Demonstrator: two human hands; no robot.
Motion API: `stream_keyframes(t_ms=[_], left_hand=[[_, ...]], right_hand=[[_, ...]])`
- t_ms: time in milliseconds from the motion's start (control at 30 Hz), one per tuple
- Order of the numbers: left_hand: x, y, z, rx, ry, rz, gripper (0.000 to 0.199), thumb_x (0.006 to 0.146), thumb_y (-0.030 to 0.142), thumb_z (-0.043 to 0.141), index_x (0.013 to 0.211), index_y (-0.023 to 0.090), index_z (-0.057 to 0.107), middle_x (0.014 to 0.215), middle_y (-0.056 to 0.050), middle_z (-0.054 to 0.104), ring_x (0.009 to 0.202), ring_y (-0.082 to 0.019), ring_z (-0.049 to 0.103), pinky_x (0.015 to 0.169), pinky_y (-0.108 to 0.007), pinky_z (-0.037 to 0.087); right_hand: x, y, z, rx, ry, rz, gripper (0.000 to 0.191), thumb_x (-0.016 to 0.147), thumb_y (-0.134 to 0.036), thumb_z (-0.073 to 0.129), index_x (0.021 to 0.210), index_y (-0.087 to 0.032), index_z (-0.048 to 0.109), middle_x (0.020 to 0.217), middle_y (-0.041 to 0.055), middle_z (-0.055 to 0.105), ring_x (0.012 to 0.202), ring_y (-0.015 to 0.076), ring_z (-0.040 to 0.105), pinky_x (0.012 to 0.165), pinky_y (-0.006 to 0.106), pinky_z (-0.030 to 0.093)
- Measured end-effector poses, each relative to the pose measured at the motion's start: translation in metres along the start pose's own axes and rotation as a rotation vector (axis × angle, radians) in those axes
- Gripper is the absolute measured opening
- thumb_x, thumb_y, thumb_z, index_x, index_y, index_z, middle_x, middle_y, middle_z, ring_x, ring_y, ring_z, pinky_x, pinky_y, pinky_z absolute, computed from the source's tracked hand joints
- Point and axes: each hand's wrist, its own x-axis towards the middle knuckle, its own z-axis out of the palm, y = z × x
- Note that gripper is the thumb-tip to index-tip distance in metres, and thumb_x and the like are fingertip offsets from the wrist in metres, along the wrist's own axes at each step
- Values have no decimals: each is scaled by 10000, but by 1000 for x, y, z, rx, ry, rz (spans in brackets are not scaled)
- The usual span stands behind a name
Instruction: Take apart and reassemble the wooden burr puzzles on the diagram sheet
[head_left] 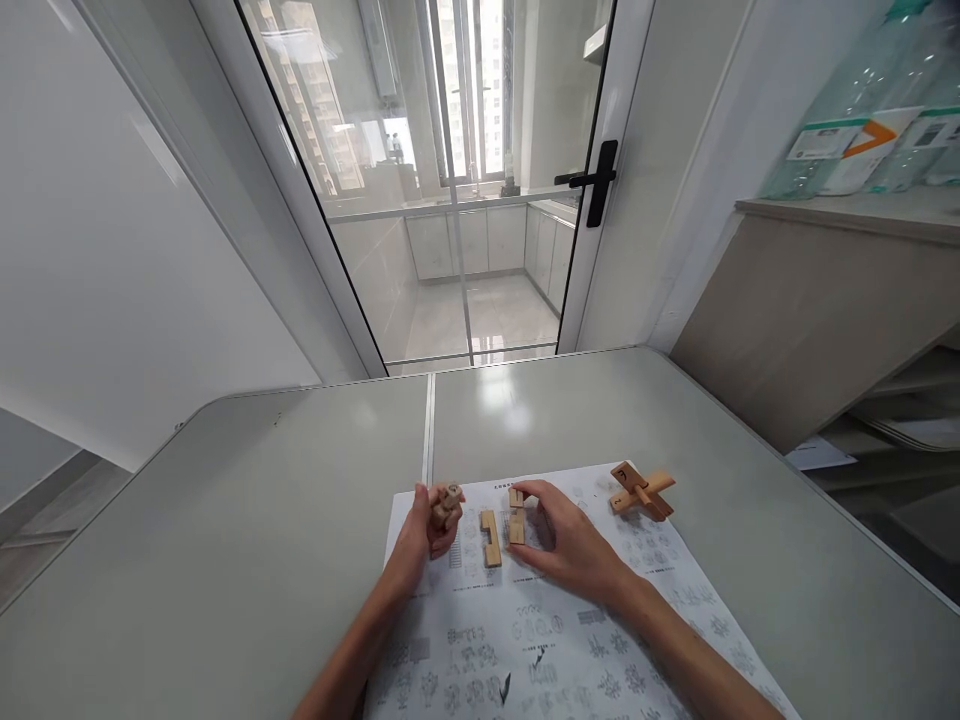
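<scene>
One notched block [490, 539] lies between the hands; left hand [436, 522] grips joined pieces [448, 505], right [559, 530] pinches another block [517, 517] at its two o'clock.

In the lower middle of the frame, 2 notched blocks, the left block [491, 540] and the right block [517, 528], look like smooth, pale, matt wood. The interlocked pieces [643, 492] at lower right look like darker, orange-brown wood with a slight sheen. The printed sheet [525, 600] is white paper; the tabletop [322, 560] is smooth, grey and glossy. At upper right, the bottles [862, 130] are clear, shiny plastic; the door handle [602, 182] is black.
</scene>
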Motion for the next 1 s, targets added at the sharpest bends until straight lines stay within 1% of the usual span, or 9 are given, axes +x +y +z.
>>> stream_keyframes(t_ms=[100,267,367,500,600,700,800,933,1000], left_hand=[[3,5,2,-209,-26,-80,440,970,632,440,1059,216,550,780,63,407,465,-63,178,386,-195,171],[-1,14,6,-312,-66,-106,326,939,496,664,938,184,567,828,34,516,469,-40,257,397,-188,252],[-5,16,10,-299,-89,-100,369,975,530,641,969,164,600,710,37,532,457,-50,307,435,-201,280],[-7,15,11,-303,-112,-129,398,1004,540,606,920,152,625,566,67,445,447,-54,234,434,-215,188],[-5,13,13,-339,-52,-139,374,933,512,725,995,146,674,742,15,559,502,-49,292,456,-217,188],[-5,8,17,-352,-16,-107,425,905,486,765,1168,157,708,1000,-59,640,575,-55,407,511,-228,277],[-6,2,22,-352,-27,-76,527,904,481,766,1337,197,671,1164,-91,654,668,-88,527,588,-252,358],[-11,-4,28,-312,-129,-100,757,937,540,711,1558,183,466,896,-60,721,726,-157,637,636,-265,388],[-13,-4,31,-276,-202,-110,797,976,564,648,1602,151,377,747,-39,712,710,-182,673,618,-262,391]], right_hand=[[0,2,1,2,29,54,659,861,-360,787,1444,-294,486,1357,92,633,1162,291,632,981,449,540],[0,3,0,12,62,57,631,876,-411,791,1434,-303,517,1356,87,641,1094,280,646,919,424,559],[1,2,-1,14,85,9,599,880,-419,789,1419,-323,543,1386,83,620,1125,277,639,906,399,565],[2,2,-1,30,94,-10,589,875,-399,793,1410,-338,554,1423,79,586,1136,267,630,914,389,564],[2,1,-2,61,76,-4,596,869,-333,785,1414,-332,543,1413,76,592,1141,264,620,930,394,552],[3,-3,-3,142,22,-1,614,846,-275,791,1408,-328,550,1430,76,580,1185,265,600,974,408,531],[4,-4,-4,323,-72,18,657,789,-310,861,1389,-331,596,1553,86,465,1161,243,621,1004,408,530],[5,-1,-4,703,-229,81,763,673,-467,950,1361,-349,640,1661,91,305,896,163,696,896,395,593],[5,1,-3,857,-310,94,809,653,-508,958,1372,-345,626,1551,94,464,903,193,717,849,395,602]])
